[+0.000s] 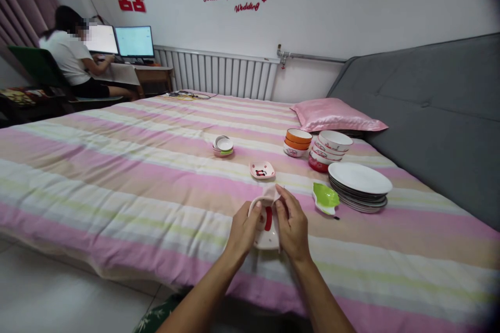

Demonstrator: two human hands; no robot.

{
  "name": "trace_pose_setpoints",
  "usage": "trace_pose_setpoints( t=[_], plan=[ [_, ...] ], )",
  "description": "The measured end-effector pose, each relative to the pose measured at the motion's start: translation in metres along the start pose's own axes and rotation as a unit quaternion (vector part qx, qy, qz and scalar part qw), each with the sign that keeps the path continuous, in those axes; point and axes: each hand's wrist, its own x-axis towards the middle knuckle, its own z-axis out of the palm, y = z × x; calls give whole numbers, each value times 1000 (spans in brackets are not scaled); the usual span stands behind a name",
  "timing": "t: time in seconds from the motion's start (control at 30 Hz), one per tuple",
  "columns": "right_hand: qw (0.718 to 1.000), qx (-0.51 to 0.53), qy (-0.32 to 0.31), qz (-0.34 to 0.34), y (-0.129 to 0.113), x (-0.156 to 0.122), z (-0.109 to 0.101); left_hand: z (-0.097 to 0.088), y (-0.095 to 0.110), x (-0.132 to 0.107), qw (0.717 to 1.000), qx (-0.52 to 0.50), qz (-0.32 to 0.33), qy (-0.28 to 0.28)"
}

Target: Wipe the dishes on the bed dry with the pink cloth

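A small white-and-pink dish (267,240) with a red design is tilted up between my two hands, over the near part of the bed. My left hand (242,230) grips its left rim, the thumb lying on the inner face. Closed at the right edge, my right hand (292,230) has its fingertips at the top rim. Something pale and pinkish shows at that rim; whether it is a cloth or part of the dish I cannot make out. Just beyond lies a square dish (262,170) with a cartoon figure. To the right rests a green leaf-shaped dish (325,197).
Right of my hands stand a stack of plates (360,177), white-and-red bowls (331,151) and orange bowls (297,140). Small nested dishes (223,145) sit farther left. A pink pillow (338,113) lies by the grey headboard (429,109). A person (70,57) sits at a desk.
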Motion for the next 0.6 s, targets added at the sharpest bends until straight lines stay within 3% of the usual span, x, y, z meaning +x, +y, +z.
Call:
trace_pose_setpoints(
  t=[0.27, 0.6],
  plan=[
    [989, 120, -67, 57, 4, 1, -1, -3, -1, 5, 999, 11, -30, -16],
    [989, 16, -130, 70, 8, 5, -11, -10, 5, 6, 999, -2, -25, -21]
  ],
)
